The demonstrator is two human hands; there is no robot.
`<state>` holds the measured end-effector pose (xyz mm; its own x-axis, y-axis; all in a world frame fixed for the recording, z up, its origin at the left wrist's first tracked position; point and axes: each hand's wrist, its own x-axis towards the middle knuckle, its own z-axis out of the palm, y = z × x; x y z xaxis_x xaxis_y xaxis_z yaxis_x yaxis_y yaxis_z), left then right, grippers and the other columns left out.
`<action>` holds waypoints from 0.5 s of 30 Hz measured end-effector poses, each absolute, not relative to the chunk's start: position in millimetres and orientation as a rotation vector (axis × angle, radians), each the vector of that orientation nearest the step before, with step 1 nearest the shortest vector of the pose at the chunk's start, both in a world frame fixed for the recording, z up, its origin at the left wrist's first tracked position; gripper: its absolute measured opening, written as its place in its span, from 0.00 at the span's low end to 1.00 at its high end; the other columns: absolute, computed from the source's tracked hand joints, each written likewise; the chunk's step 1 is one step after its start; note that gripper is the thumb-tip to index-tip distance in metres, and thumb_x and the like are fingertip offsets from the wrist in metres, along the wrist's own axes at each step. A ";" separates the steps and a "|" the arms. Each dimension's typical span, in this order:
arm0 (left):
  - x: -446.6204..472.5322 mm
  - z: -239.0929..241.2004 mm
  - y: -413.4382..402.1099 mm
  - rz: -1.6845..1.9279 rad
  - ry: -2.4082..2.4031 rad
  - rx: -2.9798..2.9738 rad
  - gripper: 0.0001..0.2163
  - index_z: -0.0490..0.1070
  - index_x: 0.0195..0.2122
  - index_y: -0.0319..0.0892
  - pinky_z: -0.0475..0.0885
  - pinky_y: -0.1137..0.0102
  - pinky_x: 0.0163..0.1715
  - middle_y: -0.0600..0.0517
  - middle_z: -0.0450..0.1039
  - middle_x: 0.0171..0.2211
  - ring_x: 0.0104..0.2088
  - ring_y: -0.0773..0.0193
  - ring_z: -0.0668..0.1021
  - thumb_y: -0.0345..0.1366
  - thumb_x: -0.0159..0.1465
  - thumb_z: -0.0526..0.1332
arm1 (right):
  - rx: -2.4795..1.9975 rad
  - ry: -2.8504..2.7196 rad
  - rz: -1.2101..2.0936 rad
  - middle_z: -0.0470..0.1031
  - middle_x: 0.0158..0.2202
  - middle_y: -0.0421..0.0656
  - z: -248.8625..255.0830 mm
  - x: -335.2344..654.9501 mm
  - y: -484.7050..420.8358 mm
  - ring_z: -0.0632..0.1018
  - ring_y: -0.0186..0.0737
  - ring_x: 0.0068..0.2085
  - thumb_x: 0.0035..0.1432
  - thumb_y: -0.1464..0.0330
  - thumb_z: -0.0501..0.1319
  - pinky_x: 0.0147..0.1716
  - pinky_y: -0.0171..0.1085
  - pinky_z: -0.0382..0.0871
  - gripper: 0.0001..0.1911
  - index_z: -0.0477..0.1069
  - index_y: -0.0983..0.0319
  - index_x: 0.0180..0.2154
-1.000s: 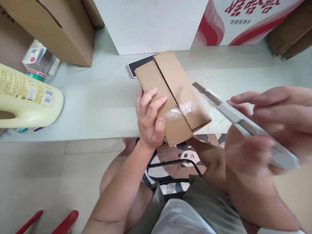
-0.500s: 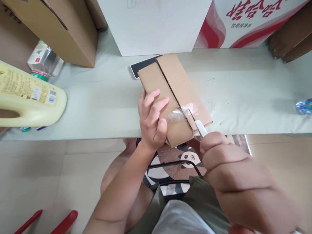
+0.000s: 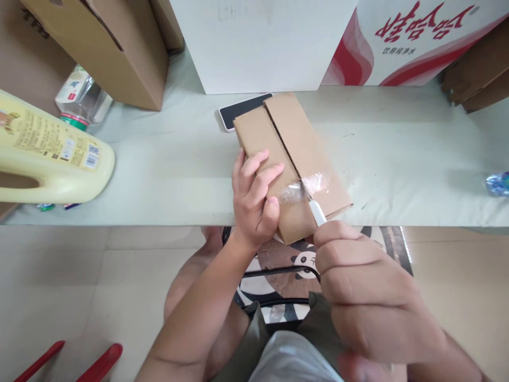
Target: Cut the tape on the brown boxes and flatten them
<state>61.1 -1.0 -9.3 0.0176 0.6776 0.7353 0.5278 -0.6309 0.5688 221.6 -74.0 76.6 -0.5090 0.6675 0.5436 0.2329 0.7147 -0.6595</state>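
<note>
A small brown cardboard box (image 3: 296, 143) lies at the front edge of the pale table (image 3: 175, 170), its two flaps closed with a strip of clear tape (image 3: 304, 188). My left hand (image 3: 254, 204) grips the box's near left corner, fingers on top. My right hand (image 3: 358, 286) is closed around a white utility knife (image 3: 316, 209), whose blade tip sits in the flap seam at the tape.
A phone (image 3: 238, 109) lies partly under the box's far end. A yellow jug (image 3: 51, 156) and a clear bottle (image 3: 81, 98) rest at left. Brown cartons (image 3: 107, 42) and a white-and-red carton (image 3: 358, 37) stand at the back. A crumpled plastic bottle (image 3: 497, 183) lies at the right edge.
My right hand came down from the right with the knife and set the blade into the taped seam, then pushed a little further along it. The left hand stayed on the box.
</note>
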 end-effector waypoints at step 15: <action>62.0 -10.7 1.7 1.746 1.248 2.161 0.18 0.71 0.54 0.44 0.58 0.50 0.71 0.43 0.71 0.58 0.60 0.52 0.74 0.43 0.73 0.46 | -0.675 -2.132 0.650 0.51 0.20 0.39 90.8 226.3 -74.9 0.58 0.35 0.25 0.61 0.68 0.47 0.32 0.42 0.63 0.18 0.53 0.59 0.18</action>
<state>62.0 1.7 -10.7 0.0092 0.6352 0.7723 0.5253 -0.6603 0.5368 226.3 -74.9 90.8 -0.5458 0.6504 0.5283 0.2452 0.7268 -0.6416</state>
